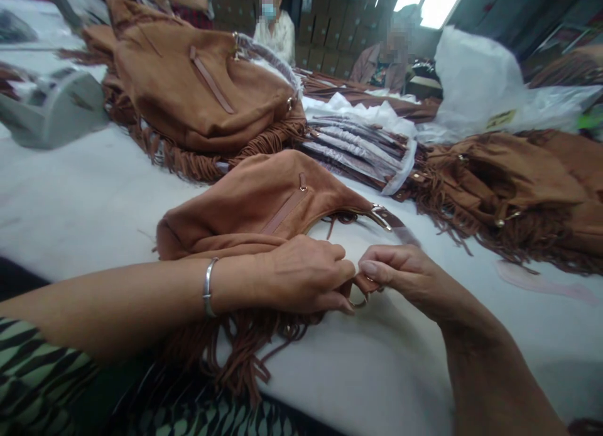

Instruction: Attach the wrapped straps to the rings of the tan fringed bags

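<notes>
A brown suede-like handbag (254, 197) with a zip pocket and fringe lies on the white table in front of me. My left hand (306, 272), with a bracelet at the wrist, reaches across the bag, its fingers closed at the bag's near strap end. Thumb and forefinger of my right hand (400, 269) pinch the brown strap tab (370, 283) beside a metal ring (360, 299). Both hands nearly meet there. At the far end of the bag's opening, a metal buckle (381, 217) joins a dark strap. My left fingertips partly hide what they grip.
Stacked brown fringed bags (198, 97) stand at back left, and more bags (513, 191) lie at right. Between them sits a bundle of wrapped straps (353, 150). A grey tape dispenser (51, 106) is at far left. Several people are across the table.
</notes>
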Demonstrator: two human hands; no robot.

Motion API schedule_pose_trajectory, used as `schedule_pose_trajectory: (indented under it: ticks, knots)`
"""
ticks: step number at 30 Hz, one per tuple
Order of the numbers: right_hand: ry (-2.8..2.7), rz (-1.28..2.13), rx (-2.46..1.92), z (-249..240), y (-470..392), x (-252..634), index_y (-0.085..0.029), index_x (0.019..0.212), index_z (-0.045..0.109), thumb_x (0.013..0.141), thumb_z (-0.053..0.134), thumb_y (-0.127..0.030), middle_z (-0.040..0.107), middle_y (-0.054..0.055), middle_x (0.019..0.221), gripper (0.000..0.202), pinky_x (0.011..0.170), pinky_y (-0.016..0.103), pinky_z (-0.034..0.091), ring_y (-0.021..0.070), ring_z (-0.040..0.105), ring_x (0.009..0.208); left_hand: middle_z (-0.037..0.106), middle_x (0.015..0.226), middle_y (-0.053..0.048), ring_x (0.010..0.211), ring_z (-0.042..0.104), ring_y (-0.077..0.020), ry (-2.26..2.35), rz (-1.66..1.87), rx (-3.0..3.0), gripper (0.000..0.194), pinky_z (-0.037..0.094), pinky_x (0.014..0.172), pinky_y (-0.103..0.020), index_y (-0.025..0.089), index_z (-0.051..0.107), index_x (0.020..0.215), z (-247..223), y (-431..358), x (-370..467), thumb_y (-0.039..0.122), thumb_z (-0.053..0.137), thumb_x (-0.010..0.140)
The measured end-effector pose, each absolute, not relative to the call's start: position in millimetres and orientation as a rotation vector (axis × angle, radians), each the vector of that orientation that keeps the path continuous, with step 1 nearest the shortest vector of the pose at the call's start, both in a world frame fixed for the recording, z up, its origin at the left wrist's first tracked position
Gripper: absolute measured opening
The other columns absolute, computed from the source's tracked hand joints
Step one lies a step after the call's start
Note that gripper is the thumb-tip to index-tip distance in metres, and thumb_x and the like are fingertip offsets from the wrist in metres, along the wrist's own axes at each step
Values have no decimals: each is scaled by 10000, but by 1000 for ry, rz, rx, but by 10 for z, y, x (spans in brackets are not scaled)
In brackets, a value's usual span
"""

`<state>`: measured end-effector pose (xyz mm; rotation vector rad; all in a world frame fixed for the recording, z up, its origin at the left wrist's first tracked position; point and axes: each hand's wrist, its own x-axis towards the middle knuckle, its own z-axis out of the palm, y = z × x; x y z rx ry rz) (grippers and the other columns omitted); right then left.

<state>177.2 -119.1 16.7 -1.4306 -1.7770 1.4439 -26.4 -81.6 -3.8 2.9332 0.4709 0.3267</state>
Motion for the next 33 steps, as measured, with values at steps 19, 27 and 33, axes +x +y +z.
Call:
schedule_pose_trajectory:
  ticks: [19,27,33]
  knots:
    - [-1896,919,-1830,172,-1447,1593,-175,568,545,853,479,-450,459,-23,456,401,418,222,296,96,403,427,626,719,-58,536,567,-178,687,161,2947,406,320,444,-256,148,581,801,17,-799,-258,490,381,888]
    - [-1914,837,-1652,170,-1468,1556,-187,661,595,893,462,-404,494,-22,513,344,460,218,338,101,458,473,621,802,-45,652,574,-172,803,352,2813,320,403,555,-262,164,566,862,34,-707,-363,454,432,877]
    - [-1961,1129,-1371,272,-1475,1736,-154,617,669,814,575,-421,527,0,498,345,447,223,349,102,469,457,611,660,-13,597,542,-121,220,594,2673,226,354,550,-250,167,561,705,193,-803,-394,366,562,813]
